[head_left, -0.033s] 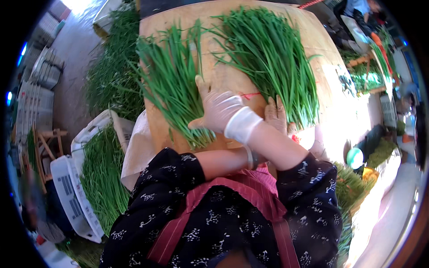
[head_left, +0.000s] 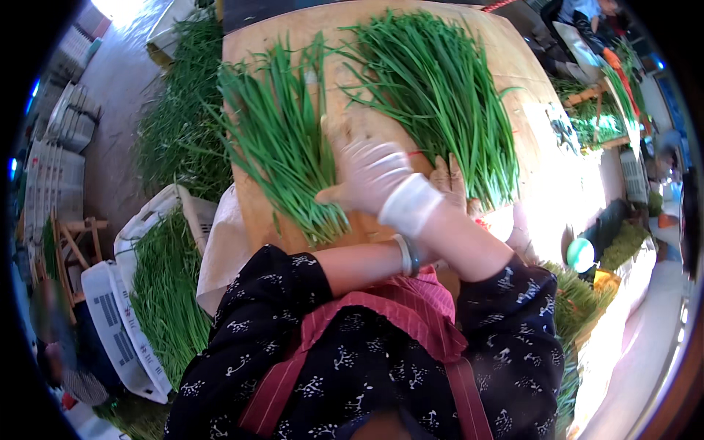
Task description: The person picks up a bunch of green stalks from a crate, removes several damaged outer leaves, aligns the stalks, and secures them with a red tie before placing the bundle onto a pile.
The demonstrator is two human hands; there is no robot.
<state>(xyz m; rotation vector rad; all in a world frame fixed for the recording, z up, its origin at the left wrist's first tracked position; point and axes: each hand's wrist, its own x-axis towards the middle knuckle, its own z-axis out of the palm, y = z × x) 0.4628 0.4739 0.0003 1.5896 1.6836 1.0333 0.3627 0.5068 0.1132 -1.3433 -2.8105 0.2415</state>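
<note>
Two bundles of long, flat-leaved garlic chives lie on a wooden board, a left bundle (head_left: 282,139) and a larger right bundle (head_left: 447,95). My forearms cross, the right one over the left. At the left bundle's stem end is my gloved right hand (head_left: 374,176), thumb and fingers apart and slightly blurred; nothing shows in its grasp. Beyond the crossing, my gloved left hand (head_left: 449,183) rests against the lower left side of the right bundle, fingers stretched out. Its palm is partly hidden by my right forearm.
Left of the wooden board (head_left: 352,139), a white plastic crate (head_left: 125,323) stands by more chives (head_left: 165,293), and a loose heap (head_left: 187,125) lies behind. At the right are a pale green ball (head_left: 581,254) and another person (head_left: 583,15) in the distance.
My right hand has shifted slightly right, away from the left bundle. My left hand stays against the right bundle. The whole view has moved a little.
</note>
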